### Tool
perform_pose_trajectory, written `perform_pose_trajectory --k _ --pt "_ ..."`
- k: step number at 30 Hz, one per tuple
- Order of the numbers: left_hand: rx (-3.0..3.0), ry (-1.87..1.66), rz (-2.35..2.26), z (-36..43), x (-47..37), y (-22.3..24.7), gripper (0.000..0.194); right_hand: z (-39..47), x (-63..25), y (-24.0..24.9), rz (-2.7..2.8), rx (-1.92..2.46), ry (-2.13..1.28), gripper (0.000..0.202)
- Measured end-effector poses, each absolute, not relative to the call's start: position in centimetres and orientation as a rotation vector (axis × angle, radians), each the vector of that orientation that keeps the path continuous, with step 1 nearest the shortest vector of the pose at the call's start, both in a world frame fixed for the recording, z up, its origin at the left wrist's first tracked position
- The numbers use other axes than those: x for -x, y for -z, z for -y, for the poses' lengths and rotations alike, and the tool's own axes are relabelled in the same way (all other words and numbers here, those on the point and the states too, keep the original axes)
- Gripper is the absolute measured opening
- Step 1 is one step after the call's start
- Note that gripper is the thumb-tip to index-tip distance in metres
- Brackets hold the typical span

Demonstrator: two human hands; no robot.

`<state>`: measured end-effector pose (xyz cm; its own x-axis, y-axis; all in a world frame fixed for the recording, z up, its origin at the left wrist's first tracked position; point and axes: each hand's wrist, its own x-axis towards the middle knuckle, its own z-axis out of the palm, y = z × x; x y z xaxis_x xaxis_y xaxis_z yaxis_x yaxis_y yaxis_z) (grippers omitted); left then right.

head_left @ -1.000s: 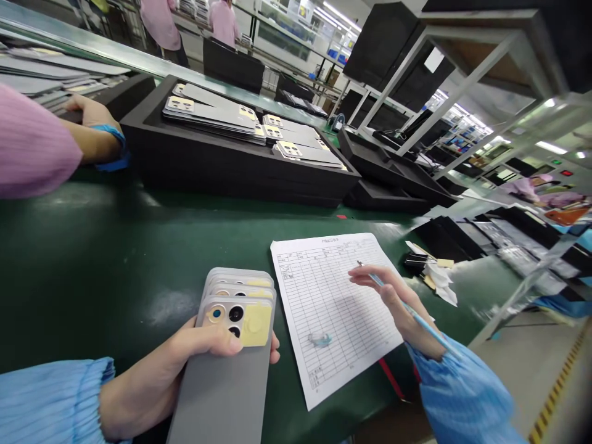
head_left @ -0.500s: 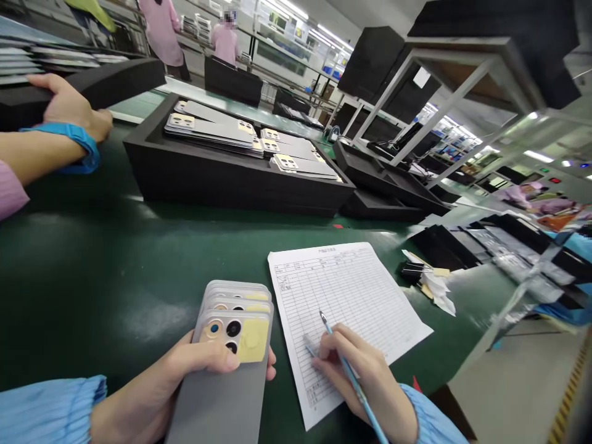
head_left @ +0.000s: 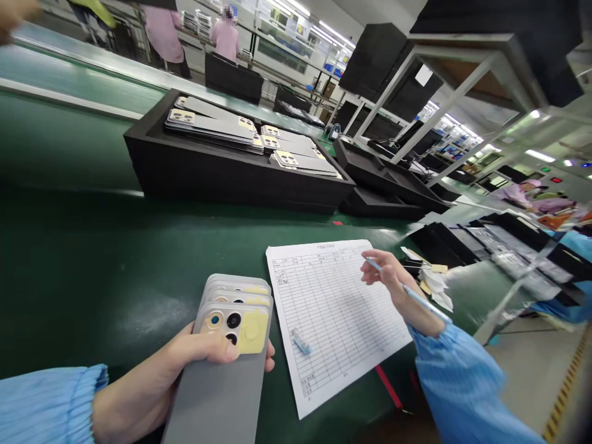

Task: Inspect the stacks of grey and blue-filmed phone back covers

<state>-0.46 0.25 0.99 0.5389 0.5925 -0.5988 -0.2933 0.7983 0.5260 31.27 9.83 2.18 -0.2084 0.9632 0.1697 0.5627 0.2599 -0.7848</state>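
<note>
My left hand (head_left: 152,379) grips a stack of several grey phone back covers (head_left: 217,394), thumb on the front one near its camera openings. Yellow film covers the area beside those openings. To the right lies a white printed form (head_left: 333,308) with a ruled table on the green bench. Over its upper right part is my right hand (head_left: 393,277), fingers closed around a light blue pen (head_left: 425,301). A small translucent blue pen cap (head_left: 301,341) rests on the form's lower left part.
A black foam tray (head_left: 235,179) holding more covers stands behind the form, with black trays (head_left: 393,179) beside it. Crumpled paper scraps (head_left: 435,283) lie right of the form. A red strap (head_left: 388,387) lies at its lower edge. A co-worker's blurred hand (head_left: 16,18) shows top left.
My right hand has moved up and right across the form with the pen. The cap now lies on the paper. The co-worker's arm and black tray at left have moved mostly out of view.
</note>
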Motion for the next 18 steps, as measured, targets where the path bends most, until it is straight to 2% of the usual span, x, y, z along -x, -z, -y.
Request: perform_pose_trajectory --k 8,14,18 --pt "-0.364 -0.539 -0.861 -0.2 0.4 -0.9 0.030 -13.1 -29.0 -0.2 1.621 1.328 -0.859 0.049" --pt "-0.361 -0.552 -0.875 -0.6 0.4 0.2 0.036 -13.8 -28.0 2.4 1.516 1.307 -0.883 0.034" --pt "-0.416 -0.579 -0.889 -0.8 0.1 1.1 0.036 -13.5 -27.7 2.2 1.528 1.305 -0.858 0.036"
